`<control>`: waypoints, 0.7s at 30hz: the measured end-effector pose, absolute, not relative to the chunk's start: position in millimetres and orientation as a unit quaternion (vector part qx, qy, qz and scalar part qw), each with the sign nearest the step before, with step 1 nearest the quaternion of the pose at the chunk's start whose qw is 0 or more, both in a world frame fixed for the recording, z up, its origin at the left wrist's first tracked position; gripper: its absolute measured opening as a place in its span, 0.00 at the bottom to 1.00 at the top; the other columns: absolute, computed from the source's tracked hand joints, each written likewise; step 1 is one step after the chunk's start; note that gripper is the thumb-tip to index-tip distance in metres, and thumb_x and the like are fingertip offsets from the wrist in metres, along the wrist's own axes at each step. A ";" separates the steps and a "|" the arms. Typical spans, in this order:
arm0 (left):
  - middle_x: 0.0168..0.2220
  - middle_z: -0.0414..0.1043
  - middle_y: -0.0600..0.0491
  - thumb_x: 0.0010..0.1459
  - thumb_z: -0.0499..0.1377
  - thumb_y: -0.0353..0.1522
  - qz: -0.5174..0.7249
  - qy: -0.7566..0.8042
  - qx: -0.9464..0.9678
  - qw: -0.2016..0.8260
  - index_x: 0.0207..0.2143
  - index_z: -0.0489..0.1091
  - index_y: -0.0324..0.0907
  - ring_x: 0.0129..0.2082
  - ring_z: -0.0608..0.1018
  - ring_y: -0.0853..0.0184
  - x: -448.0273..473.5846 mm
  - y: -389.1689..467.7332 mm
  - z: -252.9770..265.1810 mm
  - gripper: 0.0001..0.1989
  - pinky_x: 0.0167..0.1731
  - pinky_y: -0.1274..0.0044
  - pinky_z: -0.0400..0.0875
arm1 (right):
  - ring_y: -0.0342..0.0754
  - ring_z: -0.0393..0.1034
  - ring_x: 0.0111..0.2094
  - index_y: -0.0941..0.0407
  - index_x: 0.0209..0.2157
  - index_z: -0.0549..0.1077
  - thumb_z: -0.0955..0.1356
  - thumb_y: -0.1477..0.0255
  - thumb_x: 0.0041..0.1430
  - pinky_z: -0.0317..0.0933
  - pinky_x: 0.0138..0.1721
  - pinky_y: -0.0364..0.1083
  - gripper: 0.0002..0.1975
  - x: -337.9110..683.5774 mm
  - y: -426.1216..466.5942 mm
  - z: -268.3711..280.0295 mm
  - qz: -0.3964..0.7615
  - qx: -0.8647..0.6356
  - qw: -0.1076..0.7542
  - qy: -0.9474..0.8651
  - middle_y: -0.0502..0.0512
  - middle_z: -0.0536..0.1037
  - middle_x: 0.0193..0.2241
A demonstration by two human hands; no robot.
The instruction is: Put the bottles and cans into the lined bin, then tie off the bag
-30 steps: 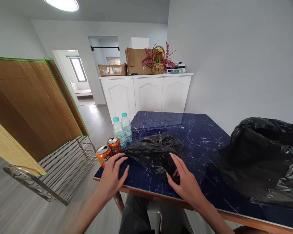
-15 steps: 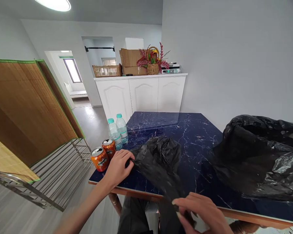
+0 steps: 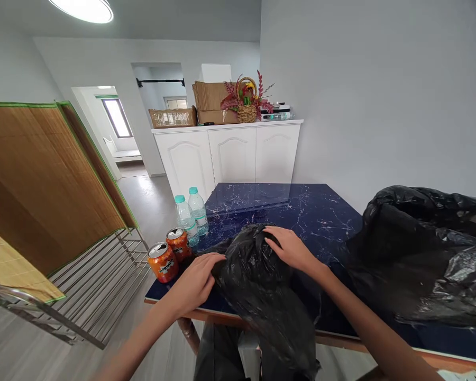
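A crumpled black plastic bag (image 3: 257, 270) lies bunched at the front of the table, its loose end hanging over the edge towards my lap. My left hand (image 3: 196, 283) rests against the bag's left side, fingers stretched and thumb apart. At the top of the bundle, my right hand (image 3: 289, 248) has its thumb and fingers around a fold of the black plastic. Two orange soda cans, a front one (image 3: 163, 262) and one behind it (image 3: 177, 243), stand upright with opened tops left of my left hand. What the bag contains, if anything, is hidden.
Two clear water bottles (image 3: 198, 211) with teal caps stand behind the cans at the left edge of the dark blue table (image 3: 309, 211). A larger black bag with an open mouth (image 3: 400, 264) fills the right side. A metal rack (image 3: 99, 280) stands left; a white cabinet (image 3: 234, 159) is beyond.
My right hand has released the bag's loose end near the front edge and moved up and away to the top of the bundle. My left hand has opened from its pinch on the bag.
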State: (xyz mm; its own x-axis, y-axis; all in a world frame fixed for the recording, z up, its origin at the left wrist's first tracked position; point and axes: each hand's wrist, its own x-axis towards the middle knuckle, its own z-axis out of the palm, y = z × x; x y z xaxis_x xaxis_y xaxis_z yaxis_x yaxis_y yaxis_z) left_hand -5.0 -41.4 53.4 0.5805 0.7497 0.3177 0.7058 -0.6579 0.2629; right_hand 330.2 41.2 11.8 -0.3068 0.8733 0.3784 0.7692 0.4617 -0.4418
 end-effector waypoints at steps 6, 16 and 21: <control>0.68 0.70 0.47 0.78 0.48 0.42 0.156 0.426 0.886 0.091 0.65 0.69 0.46 0.72 0.66 0.55 18.5 -27.2 34.9 0.21 0.73 0.53 0.56 | 0.58 0.75 0.56 0.56 0.56 0.76 0.65 0.62 0.77 0.67 0.61 0.63 0.16 332.0 95.4 6.9 0.070 -0.650 0.255 -0.712 0.63 0.79 0.57; 0.65 0.74 0.46 0.77 0.50 0.45 0.179 0.427 0.882 0.083 0.62 0.70 0.48 0.68 0.72 0.53 16.9 -18.4 18.1 0.21 0.69 0.56 0.64 | 0.54 0.76 0.51 0.56 0.54 0.75 0.70 0.66 0.73 0.73 0.52 0.55 0.13 344.6 99.6 50.3 0.118 -0.639 0.273 -0.710 0.62 0.78 0.53; 0.69 0.65 0.40 0.72 0.58 0.45 0.358 0.453 0.817 0.004 0.67 0.62 0.46 0.70 0.68 0.50 26.4 -2.3 47.6 0.26 0.69 0.56 0.63 | 0.51 0.76 0.53 0.49 0.49 0.73 0.68 0.63 0.71 0.70 0.52 0.48 0.09 343.7 29.6 122.8 0.094 -0.506 0.345 -0.785 0.54 0.81 0.50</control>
